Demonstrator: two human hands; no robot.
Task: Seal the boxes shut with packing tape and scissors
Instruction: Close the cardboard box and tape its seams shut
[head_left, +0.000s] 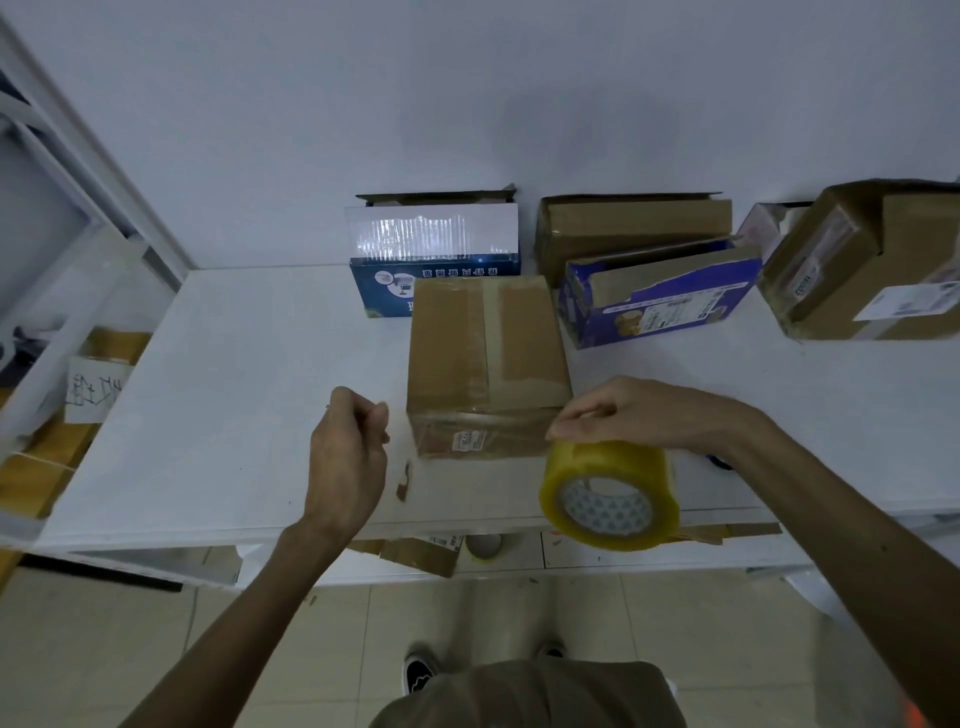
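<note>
A closed brown cardboard box (485, 358) stands on the white table (234, 395), with old tape strips over its top. In front of its near face, a clear strip of tape (467, 441) stretches from left to right. My left hand (348, 457) pinches the strip's free end at the box's left corner. My right hand (634, 415) holds the yellowish tape roll (610, 493) at the box's right corner, fingers on the roll's top. A dark blue object (719, 461), possibly scissor handles, peeks out behind my right wrist.
Against the wall stand a blue-and-white box (434, 249), an open brown box (634, 228), an open purple box (660, 296) and a taped brown parcel (872, 260). A white shelf frame (67, 234) stands at left. Cardboard scraps and another tape roll (483, 545) lie under the table.
</note>
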